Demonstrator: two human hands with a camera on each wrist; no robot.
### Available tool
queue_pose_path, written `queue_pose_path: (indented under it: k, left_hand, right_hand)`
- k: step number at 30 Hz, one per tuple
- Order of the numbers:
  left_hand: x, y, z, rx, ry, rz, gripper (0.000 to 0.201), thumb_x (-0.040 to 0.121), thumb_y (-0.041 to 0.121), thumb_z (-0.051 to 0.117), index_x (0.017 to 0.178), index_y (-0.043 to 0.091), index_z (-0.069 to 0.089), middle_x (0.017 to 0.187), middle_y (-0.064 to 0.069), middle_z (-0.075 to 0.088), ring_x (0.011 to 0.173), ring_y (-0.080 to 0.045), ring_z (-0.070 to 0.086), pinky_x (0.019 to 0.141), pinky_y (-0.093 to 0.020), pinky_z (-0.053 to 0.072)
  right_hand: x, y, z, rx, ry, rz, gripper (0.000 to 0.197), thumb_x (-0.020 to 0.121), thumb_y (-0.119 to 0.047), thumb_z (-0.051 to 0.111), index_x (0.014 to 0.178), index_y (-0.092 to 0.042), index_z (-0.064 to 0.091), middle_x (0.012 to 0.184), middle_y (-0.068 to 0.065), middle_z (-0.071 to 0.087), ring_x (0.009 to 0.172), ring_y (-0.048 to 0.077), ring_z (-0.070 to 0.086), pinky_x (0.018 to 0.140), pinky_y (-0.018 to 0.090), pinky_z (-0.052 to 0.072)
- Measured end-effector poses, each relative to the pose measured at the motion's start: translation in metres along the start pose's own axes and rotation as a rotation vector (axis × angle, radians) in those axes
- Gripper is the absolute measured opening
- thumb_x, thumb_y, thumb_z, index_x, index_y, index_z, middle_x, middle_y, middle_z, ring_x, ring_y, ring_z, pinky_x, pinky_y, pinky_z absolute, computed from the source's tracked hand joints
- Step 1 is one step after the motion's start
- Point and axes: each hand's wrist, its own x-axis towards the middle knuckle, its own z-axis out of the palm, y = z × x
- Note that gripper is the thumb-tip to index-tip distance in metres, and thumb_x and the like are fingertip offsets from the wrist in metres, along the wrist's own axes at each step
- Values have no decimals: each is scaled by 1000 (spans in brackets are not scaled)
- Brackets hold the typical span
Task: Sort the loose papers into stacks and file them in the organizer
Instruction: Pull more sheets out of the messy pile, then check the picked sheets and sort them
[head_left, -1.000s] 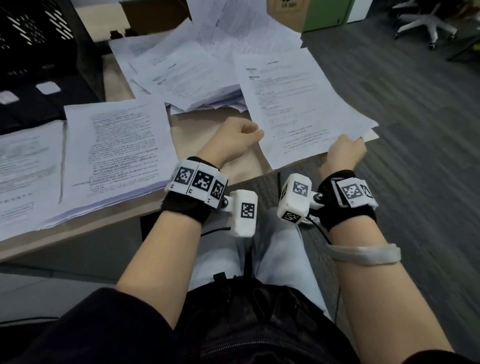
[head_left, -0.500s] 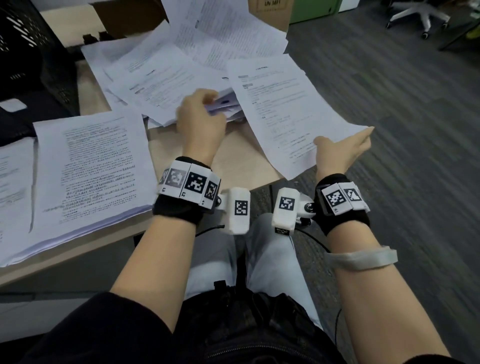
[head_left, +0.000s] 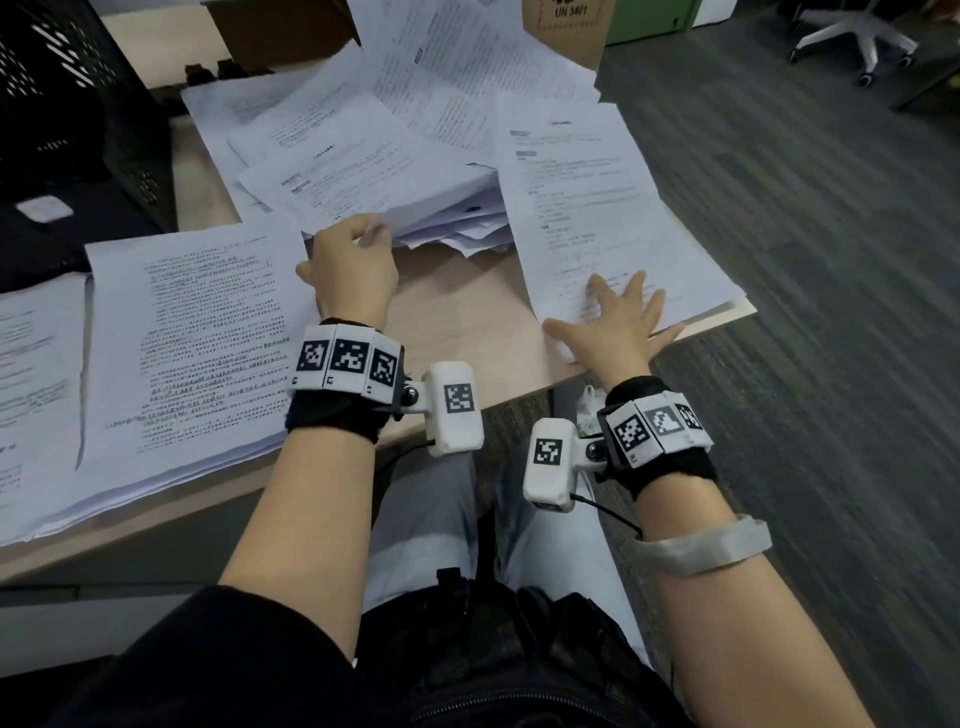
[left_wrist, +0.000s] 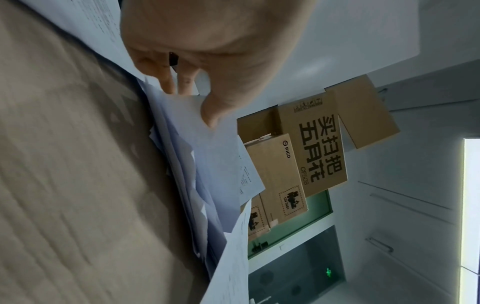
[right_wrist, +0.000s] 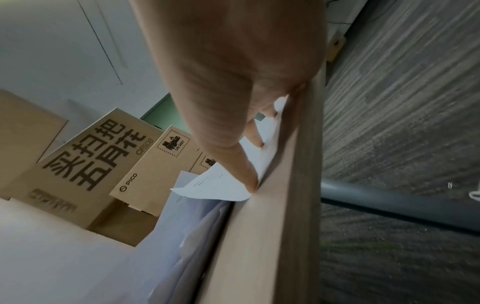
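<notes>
A messy pile of loose printed papers (head_left: 363, 171) covers the far middle of the wooden table (head_left: 462, 306). My left hand (head_left: 358, 254) grips the near edge of a thick bundle from that pile (left_wrist: 207, 148), thumb on top and fingers underneath. My right hand (head_left: 618, 317) lies flat with spread fingers on a separate printed stack (head_left: 587, 208) at the table's right corner; its fingertips (right_wrist: 252, 181) press the sheet near the edge. Two tidy stacks lie on the left (head_left: 197, 332) (head_left: 36, 364). The black mesh organizer (head_left: 67, 88) stands at the far left.
Brown cardboard boxes (left_wrist: 319, 144) (right_wrist: 85, 164) stand behind the table, one showing at the top of the head view (head_left: 566, 21). A white swivel chair base (head_left: 852, 36) sits on the grey carpet at far right. The table's right corner (head_left: 748, 306) overhangs the floor.
My left hand moved from the bare table up to the pile and took hold of a bundle's edge. My right hand let go of the right stack's corner and now lies flat on it.
</notes>
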Motion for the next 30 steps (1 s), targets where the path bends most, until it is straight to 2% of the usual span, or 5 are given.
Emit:
queue_pose_path:
  k: [4,10,19,25,30]
  left_hand:
    - [-3,5,-6,-332,-2,91,19,88,15,57,84,29,69,83,11,64,87,-22,62,75,-38,58]
    - [-2,15,-22,-482,-16,213,21,91,7,55,108,5,68,116,-8,66,112,-21,61,99,-40,50]
    - [-25,43,-50,-612,-54,493,25,87,-2,53,92,18,68,114,-4,65,113,-9,59,94,-19,46]
    - [-36,37,-68,-675,11,459,29,74,-6,46,73,9,70,98,-11,71,101,-16,66,94,-38,52]
    - [-44,12,-90,-688,81,428,28,70,-3,45,61,11,67,84,-7,72,92,-15,68,81,-32,53]
  right_hand:
    - [0,-4,-1,-34,-37,21,84,81,-47,62,150,-30,17,159,8,-14,145,33,-18,110,59,-17]
    - [-3,-8,0,-40,-22,60,84,80,-46,62,150,-28,18,159,8,-13,145,33,-18,111,58,-16]
    - [-15,-15,-9,94,147,49,66,79,-36,63,140,-24,40,160,7,8,147,28,-10,109,61,-17]
    - [-36,-48,-25,659,342,-203,39,94,-39,48,114,-11,66,133,7,57,133,21,42,116,46,22]
    - [-59,-81,-40,1187,84,-168,53,99,-42,40,111,3,63,109,13,69,99,27,68,78,25,56]
